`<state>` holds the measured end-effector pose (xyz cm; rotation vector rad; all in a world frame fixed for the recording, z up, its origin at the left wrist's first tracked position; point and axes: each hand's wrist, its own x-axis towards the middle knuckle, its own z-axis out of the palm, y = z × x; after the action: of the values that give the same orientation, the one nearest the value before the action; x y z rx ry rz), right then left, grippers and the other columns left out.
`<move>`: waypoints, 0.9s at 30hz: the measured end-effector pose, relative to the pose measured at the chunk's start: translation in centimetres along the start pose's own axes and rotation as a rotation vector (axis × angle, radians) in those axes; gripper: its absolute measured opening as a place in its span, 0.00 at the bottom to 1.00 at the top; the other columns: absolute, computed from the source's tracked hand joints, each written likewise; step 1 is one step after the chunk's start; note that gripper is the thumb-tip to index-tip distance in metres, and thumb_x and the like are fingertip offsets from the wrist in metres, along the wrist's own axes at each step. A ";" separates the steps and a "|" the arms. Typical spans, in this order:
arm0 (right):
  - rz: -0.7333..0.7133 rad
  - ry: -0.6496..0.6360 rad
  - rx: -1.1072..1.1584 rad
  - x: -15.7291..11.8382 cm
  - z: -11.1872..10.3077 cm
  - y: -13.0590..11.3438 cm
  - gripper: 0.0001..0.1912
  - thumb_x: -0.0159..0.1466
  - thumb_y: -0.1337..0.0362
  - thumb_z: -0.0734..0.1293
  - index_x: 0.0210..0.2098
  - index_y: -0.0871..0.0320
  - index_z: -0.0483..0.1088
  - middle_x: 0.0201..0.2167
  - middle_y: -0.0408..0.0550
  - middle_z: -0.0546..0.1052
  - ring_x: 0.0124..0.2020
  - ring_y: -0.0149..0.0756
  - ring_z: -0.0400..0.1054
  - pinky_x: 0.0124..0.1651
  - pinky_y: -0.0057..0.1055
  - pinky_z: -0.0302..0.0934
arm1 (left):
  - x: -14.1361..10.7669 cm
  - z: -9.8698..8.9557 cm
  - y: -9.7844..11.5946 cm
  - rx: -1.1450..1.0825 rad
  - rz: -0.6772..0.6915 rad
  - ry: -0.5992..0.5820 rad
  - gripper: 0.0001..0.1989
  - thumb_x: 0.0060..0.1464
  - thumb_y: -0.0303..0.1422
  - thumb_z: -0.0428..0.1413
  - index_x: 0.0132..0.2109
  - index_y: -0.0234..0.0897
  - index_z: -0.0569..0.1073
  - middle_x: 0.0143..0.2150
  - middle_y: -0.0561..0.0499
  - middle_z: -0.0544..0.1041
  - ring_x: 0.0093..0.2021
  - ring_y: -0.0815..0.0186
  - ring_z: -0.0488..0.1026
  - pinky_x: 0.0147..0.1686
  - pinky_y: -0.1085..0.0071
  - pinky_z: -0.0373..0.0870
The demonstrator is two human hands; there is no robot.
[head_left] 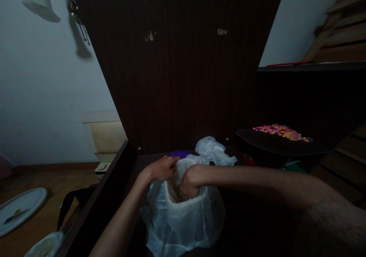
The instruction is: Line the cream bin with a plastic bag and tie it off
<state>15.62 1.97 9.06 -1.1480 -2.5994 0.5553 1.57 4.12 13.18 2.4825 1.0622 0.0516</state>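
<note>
Head view's pretty dim, but a big, flat panel (183, 77) of dark brown, wood-look material can be made out, smooth apart from some pale chipped spots (150, 36). Below it, an open-topped container (187, 219) is wrapped in thin, see-through white plastic (168, 245), all wrinkled and left hanging loosely outside. Its far left rim is gripped by the left hand (164, 168), fingers curled over. The right hand (190, 180) is sunk inside, so whether anything's held can't be told, and much of the opening is blocked by it. Off right, a rounded dark shelf (257, 140) is topped with a bumpy pink-and-yellow cluster (281, 131). Just behind the container, a crumpled white bag (214, 150) is bunched up, and some purple material (179, 154) is partly hidden.
</note>
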 end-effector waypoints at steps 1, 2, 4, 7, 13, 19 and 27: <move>-0.014 -0.093 -0.011 -0.2 -0.6 0.0 0.06 0.65 0.57 0.72 0.34 0.50 0.80 0.27 0.45 0.79 0.31 0.43 0.76 0.30 0.36 0.70 | 0.1 -0.1 0.0 0.008 -0.002 -0.006 0.22 0.54 0.21 0.50 0.54 0.35 0.75 0.49 0.44 0.83 0.47 0.57 0.81 0.47 0.67 0.73; -0.031 -0.189 -0.022 -0.4 -1.5 -0.1 0.06 0.61 0.61 0.74 0.27 0.49 0.79 0.20 0.44 0.76 0.26 0.43 0.75 0.26 0.35 0.67 | 0.1 -0.1 0.0 0.016 -0.003 -0.012 0.21 0.53 0.21 0.50 0.53 0.35 0.76 0.49 0.44 0.83 0.47 0.56 0.81 0.47 0.68 0.73; -0.082 -0.334 -0.035 -1.3 -4.0 -0.4 0.10 0.54 0.71 0.75 0.21 0.50 0.78 0.15 0.40 0.73 0.23 0.40 0.73 0.26 0.33 0.65 | 0.0 -0.4 0.1 0.029 -0.006 -0.023 0.21 0.53 0.22 0.51 0.53 0.35 0.76 0.48 0.44 0.83 0.47 0.56 0.80 0.46 0.68 0.73; -0.178 -0.385 -0.026 -3.5 -8.8 -0.7 0.16 0.56 0.77 0.69 0.35 0.49 0.82 0.29 0.38 0.82 0.32 0.35 0.76 0.38 0.28 0.66 | -0.5 -1.1 0.5 0.030 -0.017 0.000 0.24 0.55 0.26 0.54 0.59 0.35 0.71 0.51 0.43 0.82 0.49 0.55 0.79 0.48 0.67 0.73; -0.067 0.195 -0.003 -7.8 -11.9 1.6 0.15 0.68 0.65 0.64 0.51 0.60 0.76 0.44 0.50 0.82 0.42 0.38 0.75 0.46 0.32 0.65 | -0.5 -2.6 1.9 -0.017 0.044 0.154 0.23 0.60 0.31 0.56 0.62 0.36 0.69 0.57 0.42 0.78 0.55 0.55 0.77 0.54 0.63 0.71; 0.154 0.257 0.062 -9.2 -6.7 3.1 0.18 0.68 0.59 0.66 0.54 0.61 0.75 0.44 0.53 0.82 0.37 0.39 0.76 0.43 0.33 0.65 | 1.6 -1.4 2.4 0.022 0.091 0.044 0.16 0.63 0.28 0.53 0.57 0.37 0.73 0.51 0.45 0.82 0.48 0.60 0.80 0.47 0.69 0.72; 0.253 0.234 0.086 -10.5 -6.1 2.1 0.18 0.69 0.56 0.64 0.48 0.61 0.79 0.40 0.54 0.83 0.36 0.41 0.77 0.40 0.32 0.65 | 1.9 -0.4 2.5 0.124 0.017 0.056 0.12 0.64 0.28 0.51 0.51 0.35 0.75 0.42 0.43 0.82 0.43 0.56 0.80 0.42 0.67 0.71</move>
<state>26.12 -3.10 12.93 -1.4301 -2.2297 0.5401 4.49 4.09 14.31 2.6157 1.0978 0.0630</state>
